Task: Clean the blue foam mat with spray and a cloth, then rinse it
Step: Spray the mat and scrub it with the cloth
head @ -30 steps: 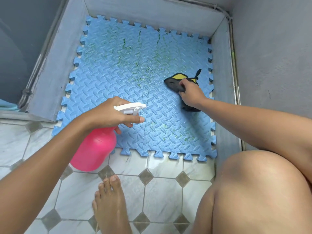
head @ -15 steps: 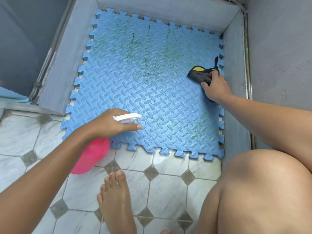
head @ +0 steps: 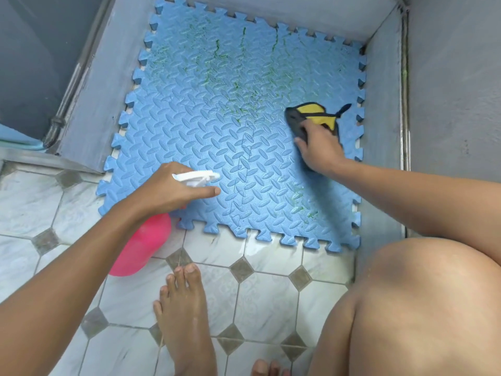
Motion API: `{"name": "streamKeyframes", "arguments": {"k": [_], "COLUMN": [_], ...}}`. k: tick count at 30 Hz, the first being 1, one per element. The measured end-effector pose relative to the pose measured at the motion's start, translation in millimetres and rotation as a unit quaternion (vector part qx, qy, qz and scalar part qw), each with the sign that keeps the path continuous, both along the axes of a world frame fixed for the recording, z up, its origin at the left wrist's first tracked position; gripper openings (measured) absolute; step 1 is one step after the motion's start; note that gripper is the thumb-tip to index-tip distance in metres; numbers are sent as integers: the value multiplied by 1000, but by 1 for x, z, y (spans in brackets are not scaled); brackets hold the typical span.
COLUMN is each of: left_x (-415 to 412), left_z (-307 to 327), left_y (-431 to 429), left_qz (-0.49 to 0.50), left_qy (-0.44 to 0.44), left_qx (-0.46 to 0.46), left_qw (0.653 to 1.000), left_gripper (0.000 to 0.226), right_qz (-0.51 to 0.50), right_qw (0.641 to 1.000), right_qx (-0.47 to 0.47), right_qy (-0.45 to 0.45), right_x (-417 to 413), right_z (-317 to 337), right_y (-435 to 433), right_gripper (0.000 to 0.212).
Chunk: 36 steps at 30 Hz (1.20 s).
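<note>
A blue foam mat with puzzle edges lies flat in a grey-walled corner, streaked with green grime across its far half and near its right front. My left hand grips the white trigger head of a pink spray bottle, nozzle aimed over the mat's near edge, index finger stretched along the trigger. My right hand presses a dark grey and yellow cloth onto the mat's right side.
Grey walls close the mat in on the left, far and right sides. White tiled floor with grey diamond insets lies in front. My bare left foot and right knee are close to the mat's front edge.
My right hand has slid the cloth across the mat, out toward the right edge and back left again. The spray bottle in my left hand stays near the mat's front-left edge.
</note>
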State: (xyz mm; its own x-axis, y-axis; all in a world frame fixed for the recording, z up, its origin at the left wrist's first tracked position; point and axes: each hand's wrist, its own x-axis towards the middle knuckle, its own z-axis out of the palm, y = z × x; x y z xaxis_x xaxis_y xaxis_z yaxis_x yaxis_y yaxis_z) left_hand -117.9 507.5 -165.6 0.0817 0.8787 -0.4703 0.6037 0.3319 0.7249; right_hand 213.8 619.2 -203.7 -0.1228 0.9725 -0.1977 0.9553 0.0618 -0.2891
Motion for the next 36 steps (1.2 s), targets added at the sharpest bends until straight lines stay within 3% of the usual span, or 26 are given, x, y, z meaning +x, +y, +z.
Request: {"name": "streamKeyframes", "arguments": {"k": [3,5,7,9,11,14,17,19,21,26,31,35,36], "left_x": [-3,-3,1,5,8,16,27,30,30,35,29,27,30], "left_z": [6,7,7,8,8,-1,-6,-7,-5,-4,3,10,12], "left_y": [5,8,12,18,22,21,20,21,20,14,13,20,20], "left_qz": [36,26,10,6,-1,-26,-82,-121,-147,-231,-151,-135,-132], "left_qy": [-46,-64,-63,-63,-62,-52,-32,-35,-54,-100,-133,-223,-231], "left_qx": [-3,0,15,21,25,18,15,9,-11,-63,-18,-8,-9], "left_qw": [998,998,998,998,998,998,996,992,988,966,979,965,964], "left_gripper": [80,82,76,75,77,76,84,83,77,60,72,90,85], "right_qz": [177,344,478,501,422,240,92,8,-49,-50,-66,-83,-85], "right_qw": [979,920,832,791,805,862,953,984,988,984,964,953,953], "right_qx": [-79,-172,-275,-351,-418,-446,-289,-170,-127,-143,-242,-276,-278], "right_qy": [60,77,50,10,-12,-23,-28,-58,-73,-92,-91,-89,-88], "right_x": [-53,-75,-86,-79,-53,2,58,85,93,89,85,80,79], "right_z": [7,9,13,12,12,21,31,27,15,17,32,33,34], "right_y": [-46,-81,-107,-110,-91,-38,11,26,29,32,34,32,33], "right_gripper": [35,31,28,27,26,22,22,24,29,34,32,28,28]}}
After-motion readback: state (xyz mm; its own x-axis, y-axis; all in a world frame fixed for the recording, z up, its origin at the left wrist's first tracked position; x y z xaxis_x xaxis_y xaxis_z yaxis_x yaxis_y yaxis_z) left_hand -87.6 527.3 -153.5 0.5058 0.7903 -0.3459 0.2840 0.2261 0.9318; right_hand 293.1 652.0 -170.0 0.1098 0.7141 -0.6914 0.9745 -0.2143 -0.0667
